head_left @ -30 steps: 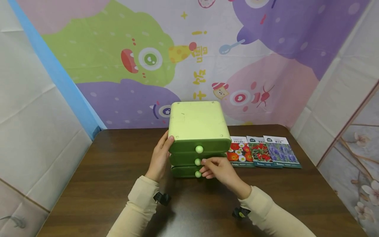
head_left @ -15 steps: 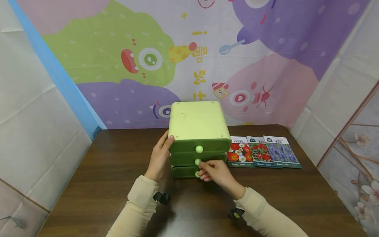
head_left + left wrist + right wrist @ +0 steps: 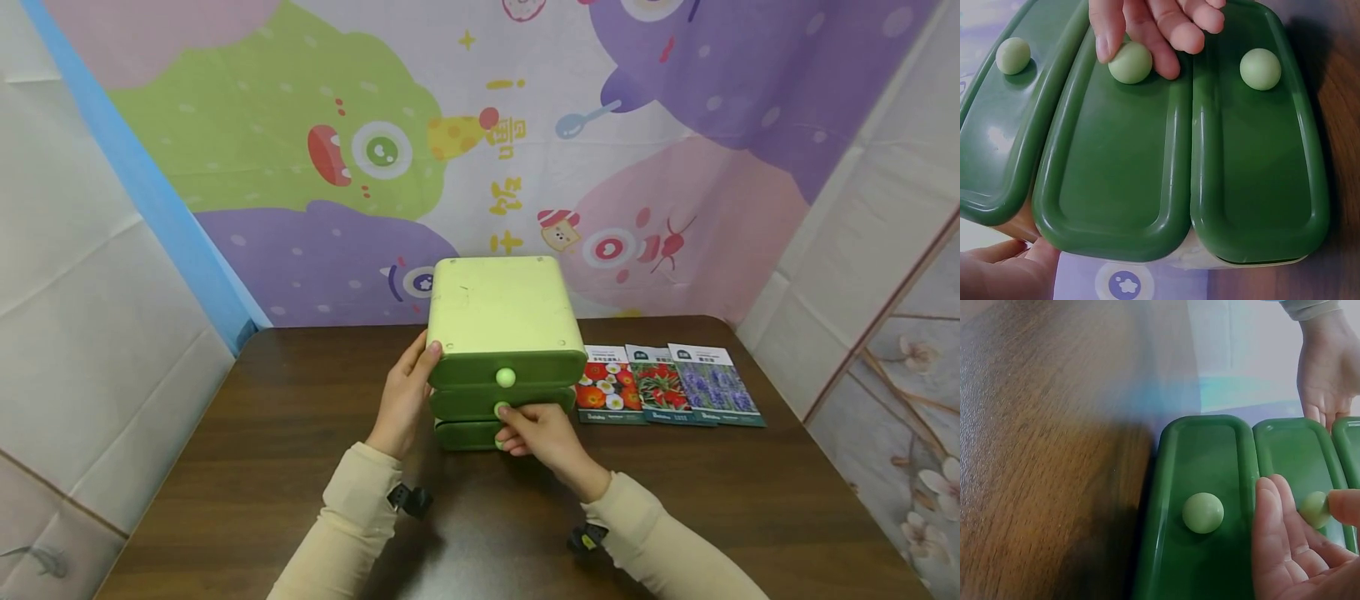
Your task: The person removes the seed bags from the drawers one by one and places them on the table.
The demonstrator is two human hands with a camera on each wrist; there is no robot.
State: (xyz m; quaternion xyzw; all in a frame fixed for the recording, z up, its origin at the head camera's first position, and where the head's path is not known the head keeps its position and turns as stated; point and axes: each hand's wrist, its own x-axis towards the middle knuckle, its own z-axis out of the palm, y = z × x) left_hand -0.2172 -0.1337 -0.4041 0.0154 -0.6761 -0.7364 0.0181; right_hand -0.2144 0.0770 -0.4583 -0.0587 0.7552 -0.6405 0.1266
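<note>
A small drawer cabinet (image 3: 504, 304) with a pale yellow-green top stands on the table, its three green drawers facing me. All three look pushed in. My right hand (image 3: 542, 432) pinches the round middle knob (image 3: 1130, 62) between thumb and index finger; the other fingers extend in front of the bottom drawer (image 3: 1191, 456), near its knob (image 3: 1203, 513). Against the cabinet's left side rests my left hand (image 3: 405, 398), fingers along the wall and thumb at the front upper edge. The top drawer's knob (image 3: 506, 377) is untouched.
Three overlapping seed packets with flower pictures lie right of the cabinet: orange-and-white (image 3: 609, 392), red (image 3: 660, 392) and purple (image 3: 716, 387). A cartoon-printed cloth (image 3: 300, 125) hangs behind the brown wooden table (image 3: 300, 417).
My right hand has moved slightly left, from beside the middle knob to a pinch on it. The left hand and the cabinet have stayed put.
</note>
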